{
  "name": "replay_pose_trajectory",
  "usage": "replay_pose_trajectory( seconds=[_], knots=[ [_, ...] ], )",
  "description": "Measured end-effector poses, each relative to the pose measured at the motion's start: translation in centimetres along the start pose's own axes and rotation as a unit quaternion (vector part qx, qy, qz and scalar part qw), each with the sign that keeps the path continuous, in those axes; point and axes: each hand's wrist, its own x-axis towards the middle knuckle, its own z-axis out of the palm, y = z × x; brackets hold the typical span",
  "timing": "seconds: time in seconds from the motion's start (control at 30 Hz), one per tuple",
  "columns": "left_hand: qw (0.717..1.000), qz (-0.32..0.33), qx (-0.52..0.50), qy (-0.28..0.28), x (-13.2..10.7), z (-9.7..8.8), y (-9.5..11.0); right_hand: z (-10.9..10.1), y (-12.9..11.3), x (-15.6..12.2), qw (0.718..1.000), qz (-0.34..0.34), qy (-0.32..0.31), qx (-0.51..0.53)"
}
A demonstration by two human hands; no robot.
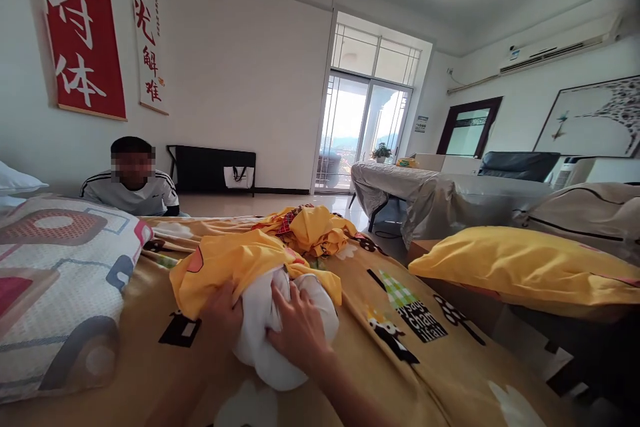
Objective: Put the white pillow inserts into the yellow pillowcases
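Note:
A white pillow [265, 347] lies on the bed, its far half inside a yellow pillowcase [235, 260]. My left hand [223, 317] grips the pillow's left side at the open edge of the case, fingers curled. My right hand [297, 327] presses on the white pillow with its fingers spread and bent over it. Both forearms reach in from the bottom edge. The bed is covered by a yellow-brown printed sheet [410, 347].
A crumpled yellow cloth [313, 227] lies farther up the bed. A patterned quilt [55, 280] is at the left, a yellow pillow [525, 267] at the right. A person [133, 180] sits beyond the bed by the left wall. Covered furniture [430, 193] stands behind.

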Motion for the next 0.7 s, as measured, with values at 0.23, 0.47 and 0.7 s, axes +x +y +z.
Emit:
replay_pose_trajectory(
  seconds=[0.23,0.47,0.7],
  knots=[
    [0.976,0.194,0.073,-0.067,-3.4,-0.7,1.5,1.7,-1.3,3.9,1.0,0.01,0.005,-0.01],
    [0.963,0.136,0.206,-0.106,0.9,-3.6,3.4,2.2,-1.4,0.2,0.985,-0.163,0.019,0.062],
    [0.956,0.205,0.172,-0.124,-2.7,-0.6,4.4,6.5,-2.9,3.0,0.979,-0.191,-0.003,0.067]
  ],
)
